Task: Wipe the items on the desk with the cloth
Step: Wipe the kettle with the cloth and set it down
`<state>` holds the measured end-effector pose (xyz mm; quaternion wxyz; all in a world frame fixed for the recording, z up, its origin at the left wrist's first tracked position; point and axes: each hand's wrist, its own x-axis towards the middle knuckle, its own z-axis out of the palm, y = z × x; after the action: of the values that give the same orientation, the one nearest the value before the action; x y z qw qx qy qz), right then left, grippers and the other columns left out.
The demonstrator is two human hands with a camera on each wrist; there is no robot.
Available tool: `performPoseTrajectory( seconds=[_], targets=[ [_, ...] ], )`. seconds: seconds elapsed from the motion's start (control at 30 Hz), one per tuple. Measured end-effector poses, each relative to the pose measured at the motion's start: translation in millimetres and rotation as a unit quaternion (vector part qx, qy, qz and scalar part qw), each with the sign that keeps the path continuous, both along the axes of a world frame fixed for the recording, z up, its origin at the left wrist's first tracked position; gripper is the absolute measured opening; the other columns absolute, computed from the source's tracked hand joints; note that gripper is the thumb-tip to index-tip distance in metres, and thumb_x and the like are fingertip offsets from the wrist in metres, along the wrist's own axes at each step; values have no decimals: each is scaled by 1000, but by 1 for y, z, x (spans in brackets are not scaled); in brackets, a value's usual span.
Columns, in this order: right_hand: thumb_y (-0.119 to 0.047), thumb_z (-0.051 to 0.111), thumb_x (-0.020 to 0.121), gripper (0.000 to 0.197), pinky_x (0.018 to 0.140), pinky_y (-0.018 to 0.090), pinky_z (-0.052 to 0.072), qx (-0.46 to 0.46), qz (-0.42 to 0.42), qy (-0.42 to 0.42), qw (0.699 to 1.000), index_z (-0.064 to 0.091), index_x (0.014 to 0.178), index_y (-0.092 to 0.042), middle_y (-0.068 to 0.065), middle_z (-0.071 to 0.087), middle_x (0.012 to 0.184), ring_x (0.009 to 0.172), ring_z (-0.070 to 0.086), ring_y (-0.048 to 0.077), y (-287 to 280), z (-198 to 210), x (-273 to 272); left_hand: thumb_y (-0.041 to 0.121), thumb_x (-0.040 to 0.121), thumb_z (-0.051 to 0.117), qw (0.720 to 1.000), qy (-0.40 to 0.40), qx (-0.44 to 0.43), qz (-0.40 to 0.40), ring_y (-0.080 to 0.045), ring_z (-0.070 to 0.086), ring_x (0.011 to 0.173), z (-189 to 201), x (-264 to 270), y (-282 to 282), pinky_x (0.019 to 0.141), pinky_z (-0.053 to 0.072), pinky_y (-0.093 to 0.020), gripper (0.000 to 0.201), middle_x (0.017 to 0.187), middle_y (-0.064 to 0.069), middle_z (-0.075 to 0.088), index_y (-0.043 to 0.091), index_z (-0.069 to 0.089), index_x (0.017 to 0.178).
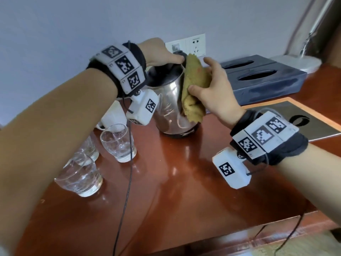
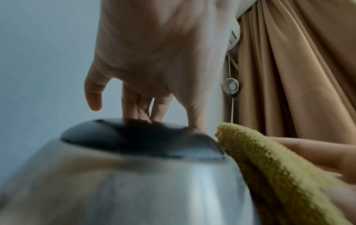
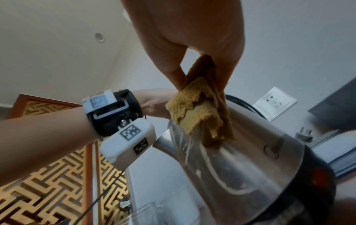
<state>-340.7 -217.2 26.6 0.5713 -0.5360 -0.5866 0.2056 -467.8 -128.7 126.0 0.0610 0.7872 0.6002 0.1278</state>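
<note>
now right hand (image 1: pixel 217 93) pinches soft yellow-green terry cloth (image 1: pixel 193 84) at 3 o'clock of slippery steel kettle (image 1: pixel 171 106); left hand (image 1: pixel 162 54) fingers spread, pressing lid.

No readable words or numbers are found. Only black-and-white square fiducial markers (image 1: pixel 125 65) are printed on the white wrist bands. Small print above the white wall socket (image 1: pixel 196 45) and on the steel kettle's black base (image 1: pixel 185 134) is too blurred.
</note>
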Motion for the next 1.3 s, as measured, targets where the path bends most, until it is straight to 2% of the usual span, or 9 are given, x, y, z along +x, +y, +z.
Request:
performPoseTrajectory(
  seconds=[0.17,0.3,0.43,0.63,0.77,0.9,1.1,1.2,1.3],
  targets=[
    [-6,71,75,62,75,14,47,-18,4,101,995,36,124,-18,13,50,119,103,55,23,9,8,19,54,94,44,997,63,-20,-26,-28,51,115,-3,15,-2,90,36,-31,60,122,-12,56,3,58,121],
    [0,71,74,64,74,37,57,-38,48,176,982,33,123,-16,15,57,109,93,63,28,8,18,19,44,101,35,998,-28,28,-55,-23,33,138,-1,9,-22,107,26,-27,57,151,-9,36,8,37,145],
    [-1,73,72,74,70,34,56,-49,73,124,988,31,130,-16,13,58,106,83,62,23,6,29,13,32,93,49,941,-199,216,-166,-9,48,119,1,-13,-61,100,35,-15,36,124,3,52,13,53,124],
    [-8,78,64,83,78,43,56,-99,181,128,970,30,129,-23,16,59,104,88,64,29,-3,49,-2,56,69,72,979,-70,92,-168,-2,43,109,-20,-34,-92,78,28,-1,85,125,11,47,20,40,140],
    [0,68,81,59,70,39,58,-103,237,215,942,28,122,-18,12,59,94,76,65,23,-9,50,-10,39,74,78,983,-118,74,-120,6,51,86,-24,-39,-88,64,34,4,65,102,17,53,21,49,130],
    [-13,50,96,10,64,30,53,-119,291,219,924,41,97,-15,5,54,77,63,59,17,-13,54,-10,34,69,82,987,-113,86,-79,-7,55,89,-28,-43,-87,66,40,-15,56,102,6,58,16,59,116],
    [-12,47,93,15,69,20,45,-118,68,31,990,57,104,-13,-4,53,83,78,53,10,35,45,31,22,72,82,972,-233,36,-10,0,58,69,-33,-81,-81,62,44,-10,27,84,2,62,14,64,91],
    [-19,46,96,12,60,16,44,-165,66,47,983,50,107,-18,-9,50,83,72,49,3,63,29,36,20,75,80,954,-299,10,7,-2,63,78,-35,-93,-74,71,51,-11,28,94,2,68,15,66,98],
    [-34,44,97,40,78,28,44,-197,99,49,974,42,133,-16,1,53,116,99,54,13,81,24,29,19,76,78,948,-319,-13,12,0,66,80,-37,-92,-73,80,52,-17,20,94,6,69,23,65,90]
  ],
)
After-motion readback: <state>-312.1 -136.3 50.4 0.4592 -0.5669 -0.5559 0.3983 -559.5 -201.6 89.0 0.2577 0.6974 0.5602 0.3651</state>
